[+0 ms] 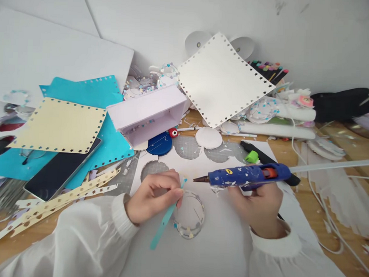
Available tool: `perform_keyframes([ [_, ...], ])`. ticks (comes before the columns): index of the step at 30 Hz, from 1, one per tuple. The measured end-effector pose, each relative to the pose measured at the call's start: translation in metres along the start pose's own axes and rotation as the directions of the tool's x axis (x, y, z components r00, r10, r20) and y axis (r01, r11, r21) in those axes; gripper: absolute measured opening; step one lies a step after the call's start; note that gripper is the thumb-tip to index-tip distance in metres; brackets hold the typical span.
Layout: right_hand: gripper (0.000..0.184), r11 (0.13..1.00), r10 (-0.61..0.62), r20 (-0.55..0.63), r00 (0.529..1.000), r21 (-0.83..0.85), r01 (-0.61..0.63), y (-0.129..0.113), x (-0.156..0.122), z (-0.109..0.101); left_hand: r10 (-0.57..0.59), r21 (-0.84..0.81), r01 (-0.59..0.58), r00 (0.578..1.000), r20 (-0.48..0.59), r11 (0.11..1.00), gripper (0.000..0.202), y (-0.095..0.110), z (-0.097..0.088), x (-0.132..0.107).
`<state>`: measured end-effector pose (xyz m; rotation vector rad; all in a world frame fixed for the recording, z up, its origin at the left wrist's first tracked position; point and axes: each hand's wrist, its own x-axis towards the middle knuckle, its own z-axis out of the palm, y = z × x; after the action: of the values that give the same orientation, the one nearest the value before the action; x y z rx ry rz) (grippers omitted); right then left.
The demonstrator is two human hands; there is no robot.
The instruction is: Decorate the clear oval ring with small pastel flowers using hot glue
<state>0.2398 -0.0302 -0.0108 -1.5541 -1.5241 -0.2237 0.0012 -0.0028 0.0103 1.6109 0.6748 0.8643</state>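
Note:
Pinched between the thumb and fingers of my left hand (158, 194) is a turquoise paper strip (163, 228), slanting down toward me. A tiny blue piece (185, 180) shows at its upper end. My right hand (257, 205) is closed around the handle of a blue hot glue gun (237, 175), whose nozzle points left, a short gap from the blue piece. A clear glue stick sticks out of its rear. Just below and right of my left fingertips, a round ring with small coloured bits (188, 235) lies on the white board (217, 244).
Left are punched cream paper (60, 126), turquoise sheets (83, 86), a phone (62, 170) and cut strips (70, 199). Behind stand an open lilac box (146, 113) and a tilted white punched sheet (223, 79). A white cable (324, 200) trails at right.

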Motion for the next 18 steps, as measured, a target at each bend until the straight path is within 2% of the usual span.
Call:
perform_keyframes([
  [10,0.018,0.999,0.017,0.105,0.994,-0.037,-0.013,-0.0070,0.0026,-0.0040,-0.001,0.036,0.000,1.000,0.008,0.999,0.042,0.0040,0.0018,0.0019],
  [18,0.013,0.998,-0.042,0.104,0.994,-0.036,0.046,-0.0058,0.0011,-0.0032,0.011,-0.001,-0.011,1.000,0.018,1.000,0.039,0.0033,0.0017,0.0007],
])
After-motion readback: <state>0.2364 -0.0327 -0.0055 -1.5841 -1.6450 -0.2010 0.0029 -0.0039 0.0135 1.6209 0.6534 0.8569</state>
